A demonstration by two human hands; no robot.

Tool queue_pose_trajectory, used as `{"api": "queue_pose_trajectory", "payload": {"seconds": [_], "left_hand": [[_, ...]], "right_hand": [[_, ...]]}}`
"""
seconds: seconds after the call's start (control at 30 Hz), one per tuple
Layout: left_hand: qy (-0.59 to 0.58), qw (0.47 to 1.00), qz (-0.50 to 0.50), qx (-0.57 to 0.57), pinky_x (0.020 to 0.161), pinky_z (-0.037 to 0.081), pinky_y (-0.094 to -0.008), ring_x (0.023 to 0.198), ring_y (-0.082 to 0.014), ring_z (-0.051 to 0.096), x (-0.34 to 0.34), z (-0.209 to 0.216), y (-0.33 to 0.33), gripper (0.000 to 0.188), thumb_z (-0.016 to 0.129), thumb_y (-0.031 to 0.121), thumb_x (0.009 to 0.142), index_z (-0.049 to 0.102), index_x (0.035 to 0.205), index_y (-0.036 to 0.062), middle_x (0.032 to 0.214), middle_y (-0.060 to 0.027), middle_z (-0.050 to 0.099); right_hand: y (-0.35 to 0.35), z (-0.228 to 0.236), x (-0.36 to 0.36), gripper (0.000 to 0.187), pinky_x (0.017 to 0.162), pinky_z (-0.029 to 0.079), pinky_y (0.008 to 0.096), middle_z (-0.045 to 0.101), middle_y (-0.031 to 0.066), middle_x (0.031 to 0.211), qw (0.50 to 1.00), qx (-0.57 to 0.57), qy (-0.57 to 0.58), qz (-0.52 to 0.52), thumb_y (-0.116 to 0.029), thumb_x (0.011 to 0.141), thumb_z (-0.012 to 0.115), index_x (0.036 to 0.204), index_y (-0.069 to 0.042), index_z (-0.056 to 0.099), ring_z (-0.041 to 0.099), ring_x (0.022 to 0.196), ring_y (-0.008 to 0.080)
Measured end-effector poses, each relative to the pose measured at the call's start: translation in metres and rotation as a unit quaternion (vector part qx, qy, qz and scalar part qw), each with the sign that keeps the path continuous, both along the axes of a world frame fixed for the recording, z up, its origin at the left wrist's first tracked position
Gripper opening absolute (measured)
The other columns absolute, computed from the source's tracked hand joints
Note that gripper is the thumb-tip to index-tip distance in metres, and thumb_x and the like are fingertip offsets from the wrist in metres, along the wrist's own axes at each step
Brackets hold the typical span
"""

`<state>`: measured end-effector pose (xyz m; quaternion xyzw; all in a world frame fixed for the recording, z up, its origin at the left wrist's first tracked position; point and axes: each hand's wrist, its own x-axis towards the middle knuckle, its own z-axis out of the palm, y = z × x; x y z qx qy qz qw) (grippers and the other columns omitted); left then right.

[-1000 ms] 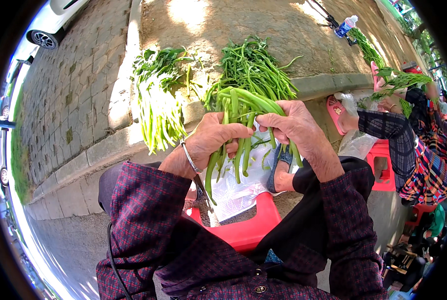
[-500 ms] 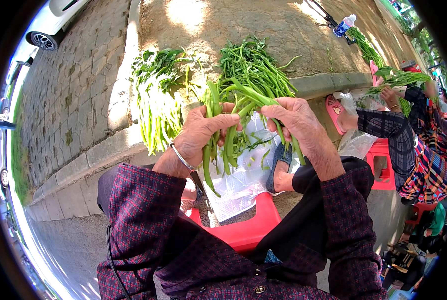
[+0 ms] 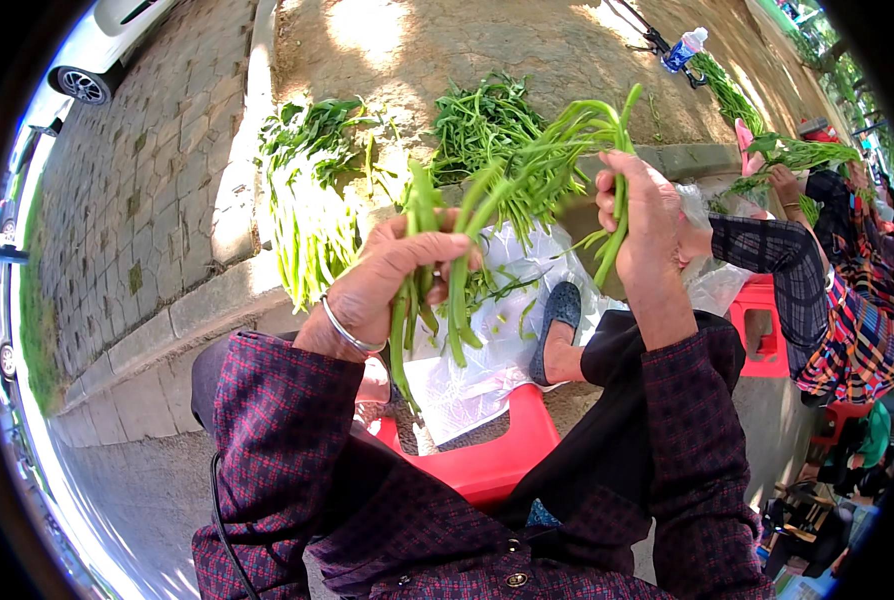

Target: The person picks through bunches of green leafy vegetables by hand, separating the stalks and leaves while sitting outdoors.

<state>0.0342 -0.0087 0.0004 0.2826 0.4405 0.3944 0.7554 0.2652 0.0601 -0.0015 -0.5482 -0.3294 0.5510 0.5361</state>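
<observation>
My left hand [image 3: 377, 275] is closed round several thick green stems [image 3: 459, 310] of leafy greens that look like water spinach; their ends hang below the fingers. My right hand [image 3: 649, 215], raised at the right, grips more green stems [image 3: 622, 190]. Some long stems [image 3: 567, 125] arch from it back toward the left hand, blurred by motion. Beyond my hands lie two heaps of the greens: a left heap [image 3: 312, 225] with pale stems toward me, and a middle heap [image 3: 487, 120] with its leaves away from me. Bits of leaf lie on a white plastic sheet [image 3: 457, 405] below.
A red plastic stool [image 3: 482, 470] is between my legs. At the right a co-worker's hand [image 3: 785, 185] holds greens [image 3: 812, 152], near another red stool [image 3: 759, 325]. A bottle [image 3: 685, 50] stands at the far right. A kerb [image 3: 187, 310] and a white car [image 3: 117, 40] are at the left.
My right hand has moved up and to the right, away from the left, drawing stems with it. My left hand has shifted slightly left and still holds its stems.
</observation>
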Motion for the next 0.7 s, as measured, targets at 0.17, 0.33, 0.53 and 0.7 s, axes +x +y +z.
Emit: {"api": "queue_pose_trajectory", "payload": {"seconds": [0.17,0.33,0.53,0.7], "left_hand": [[-0.130,0.982,0.134,-0.001,0.049,0.043,-0.0223,0.058,-0.0117,0.055,-0.021,-0.015,0.010,0.027,0.058,0.012,0.082,0.056,0.106,0.0005,0.080,-0.0048,0.063],[-0.103,0.982,0.155,-0.015,0.049,0.041,-0.0216,0.057,-0.0092,0.054,-0.008,-0.005,0.007,0.017,0.059,0.018,0.085,0.059,0.096,0.0048,0.073,-0.0010,0.061],[-0.025,0.990,0.135,0.013,0.048,0.044,-0.0239,0.050,-0.0093,0.053,0.005,-0.014,0.005,0.016,0.063,0.023,0.084,0.060,0.079,0.0078,0.064,-0.0010,0.058],[-0.013,0.985,0.173,-0.019,0.052,0.051,-0.0270,0.056,-0.0130,0.060,0.011,-0.017,0.005,0.012,0.061,0.016,0.084,0.059,0.080,0.0048,0.065,-0.0030,0.060]], "right_hand": [[-0.005,-0.008,-0.003,0.017,0.042,0.035,0.0213,0.060,0.0068,0.070,0.995,-0.074,0.036,0.050,-0.017,0.083,0.059,0.088,0.000,0.060,0.050,0.050,0.0092],[-0.007,-0.013,-0.007,0.019,0.046,0.040,0.0215,0.062,0.0054,0.075,0.985,-0.079,0.067,0.136,-0.018,0.086,0.059,0.093,0.000,0.061,0.054,0.053,0.0092],[-0.023,-0.013,-0.027,0.018,0.048,0.042,0.0186,0.062,0.0029,0.076,0.959,-0.082,0.026,0.270,-0.018,0.088,0.059,0.097,-0.001,0.060,0.055,0.053,0.0069],[-0.033,-0.014,-0.042,0.019,0.047,0.042,0.0196,0.063,0.0039,0.074,0.952,-0.053,0.004,0.302,-0.018,0.089,0.059,0.097,-0.002,0.061,0.054,0.052,0.0071]]}}
